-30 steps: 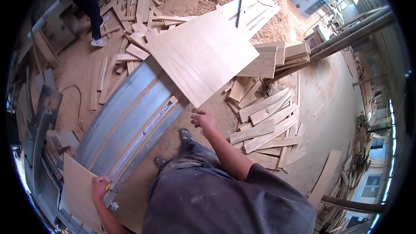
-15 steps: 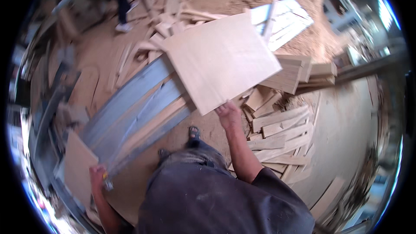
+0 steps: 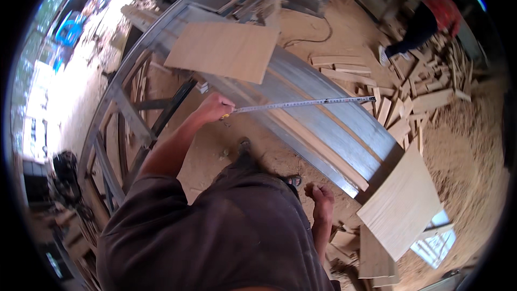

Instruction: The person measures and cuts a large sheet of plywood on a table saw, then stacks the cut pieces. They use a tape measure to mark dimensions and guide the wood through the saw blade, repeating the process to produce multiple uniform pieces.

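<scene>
Your tape (image 3: 304, 103) is out: pale blade, dark markings, close to straight, running from just left of centre, slightly up, to right of centre. Dark tip (image 3: 373, 99) at right; yellow case (image 3: 226, 115) at left, mostly hidden.

Left arm extended forward from the near left, the forearm (image 3: 175, 144) slanting toward the far right and the left hand (image 3: 214, 109) closed in a grip, knuckles up, thumb side toward the right. Right forearm (image 3: 321, 230) held close by the right side of the torso (image 3: 215, 237), pointing away from it, the right hand (image 3: 323, 195) nearer than the left, its fingers loosely curled and directed leftward; their inner surfaces cannot be inspected.
</scene>
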`<state>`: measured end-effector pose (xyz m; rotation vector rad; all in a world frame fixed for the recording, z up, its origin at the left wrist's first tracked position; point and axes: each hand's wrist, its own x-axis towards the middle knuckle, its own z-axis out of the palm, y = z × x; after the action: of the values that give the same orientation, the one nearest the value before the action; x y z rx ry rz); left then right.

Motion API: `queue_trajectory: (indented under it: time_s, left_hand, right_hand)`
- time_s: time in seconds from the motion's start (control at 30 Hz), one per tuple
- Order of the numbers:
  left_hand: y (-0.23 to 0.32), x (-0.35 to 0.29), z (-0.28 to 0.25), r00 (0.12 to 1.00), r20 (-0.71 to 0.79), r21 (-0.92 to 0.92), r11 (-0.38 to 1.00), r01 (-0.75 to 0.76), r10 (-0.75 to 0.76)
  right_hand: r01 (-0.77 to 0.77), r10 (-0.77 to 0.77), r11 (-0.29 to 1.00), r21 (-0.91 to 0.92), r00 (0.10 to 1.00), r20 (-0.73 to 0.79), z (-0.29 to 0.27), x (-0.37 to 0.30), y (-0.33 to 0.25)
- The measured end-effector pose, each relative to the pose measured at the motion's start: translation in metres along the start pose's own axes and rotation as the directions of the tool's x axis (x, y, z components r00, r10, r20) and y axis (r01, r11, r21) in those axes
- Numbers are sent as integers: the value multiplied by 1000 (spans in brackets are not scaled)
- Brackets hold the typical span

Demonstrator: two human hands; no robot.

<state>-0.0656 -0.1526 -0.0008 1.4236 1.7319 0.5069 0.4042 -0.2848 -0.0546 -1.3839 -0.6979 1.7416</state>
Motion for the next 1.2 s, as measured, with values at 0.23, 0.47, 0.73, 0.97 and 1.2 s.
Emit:
queue_trajectory:
  time_s: [0.23, 0.47, 0.73, 0.97, 1.2]
  left_hand:
    - [-62, -21, -58, 976, -125, -378, 918, 120, -179]
    - [-59, 1, -39, 979, -173, -616, 787, -24, -106]
    - [-95, -11, -79, 990, -44, -406, 908, 102, -131]
    - [-41, 5, -42, 980, 65, 48, 980, -191, 188]
    - [6, 20, 3, 902, 221, 300, 855, -424, 370]
  right_hand:
    - [187, -103, 924, -333, 961, 256, 149, 59, -80]
    - [475, -160, 657, -586, 847, 508, 364, 141, -58]
    - [212, 24, 706, -676, 947, 322, 384, 134, -23]
    - [-25, 52, 990, 136, 978, -202, 295, 111, -7]
    - [318, -21, 882, 346, 762, -647, 170, 71, -14]
